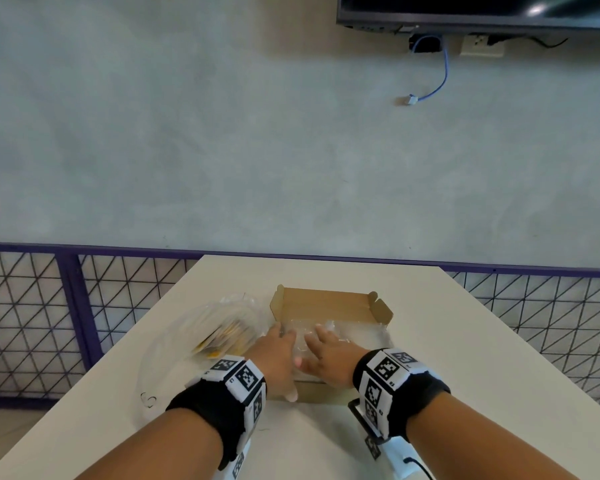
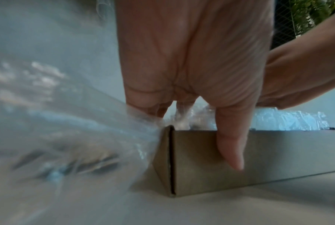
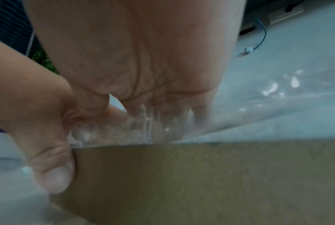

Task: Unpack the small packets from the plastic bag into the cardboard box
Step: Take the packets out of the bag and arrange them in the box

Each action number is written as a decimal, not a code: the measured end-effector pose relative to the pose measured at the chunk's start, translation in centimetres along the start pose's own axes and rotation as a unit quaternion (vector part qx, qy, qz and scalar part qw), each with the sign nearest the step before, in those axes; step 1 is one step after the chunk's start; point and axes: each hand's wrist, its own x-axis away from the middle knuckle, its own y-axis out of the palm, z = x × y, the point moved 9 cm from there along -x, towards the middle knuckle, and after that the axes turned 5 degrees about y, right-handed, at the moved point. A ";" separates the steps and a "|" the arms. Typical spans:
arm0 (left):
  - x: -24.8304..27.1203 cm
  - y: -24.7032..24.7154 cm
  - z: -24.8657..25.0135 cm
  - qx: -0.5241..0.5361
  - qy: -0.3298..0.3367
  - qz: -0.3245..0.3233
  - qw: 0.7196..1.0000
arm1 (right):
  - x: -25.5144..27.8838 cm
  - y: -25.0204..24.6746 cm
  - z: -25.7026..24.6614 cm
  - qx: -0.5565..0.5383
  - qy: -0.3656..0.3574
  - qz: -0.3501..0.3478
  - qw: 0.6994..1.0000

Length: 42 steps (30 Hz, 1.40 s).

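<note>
**Head view: packets under both hands, bag to the left**

Cardboard box (image 1: 329, 306) sat centre-table; plastic bag (image 1: 201, 327) touched its left wall. Left hand (image 1: 278, 358) and right hand (image 1: 326, 355), fingers extended, pressed clear packets (image 1: 361, 332) inside the box.

Open cardboard box (image 1: 329, 304) holds clear packets (image 1: 354, 332); plastic bag (image 1: 205, 327) lies beside.

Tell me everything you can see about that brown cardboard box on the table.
The cardboard box is shallow, plain brown and open-topped, with its lid flap standing up at the far side. It sits flat on the white table. Clear crinkled packets lie inside. The left hand reaches in at its left corner, thumb down the near wall; the right hand rests on the packets. A clear plastic bag lies against its left side.
</note>
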 end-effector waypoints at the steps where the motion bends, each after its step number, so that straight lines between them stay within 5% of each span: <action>1: 0.0 0.0 0.0 0.002 0.004 -0.002 1.000 | 0.1 0.0 -0.2 -0.018 -0.006 0.001 1.000; 7: 1.7 -3.0 -1.1 0.153 0.032 0.044 0.987 | -0.1 -0.7 -0.5 -0.005 0.007 0.020 1.000; 12: 3.1 -4.9 -7.7 0.137 -0.094 0.099 0.981 | 0.3 -0.4 -2.1 -0.022 -0.024 -0.018 0.999; 16: 3.7 -2.1 -10.5 0.023 -0.138 -0.023 0.990 | 0.4 -2.3 -3.6 -0.110 -0.049 0.025 0.992; 21: 3.0 1.3 -11.1 0.008 -0.085 -0.123 0.989 | 0.4 -3.4 -4.7 -0.139 -0.066 0.056 0.986; 27: 2.0 1.0 -10.6 -0.066 -0.072 -0.116 0.988 | 0.8 -4.2 -5.7 -0.142 -0.077 0.067 0.985; 37: 2.3 -1.7 -10.5 -0.009 -0.073 0.001 0.997 | 0.9 -4.2 -5.5 -0.173 -0.074 0.078 0.979; 42: 4.5 -7.2 -12.1 0.085 -0.091 0.236 0.964 | 0.9 -4.8 -6.3 -0.217 -0.071 0.118 0.966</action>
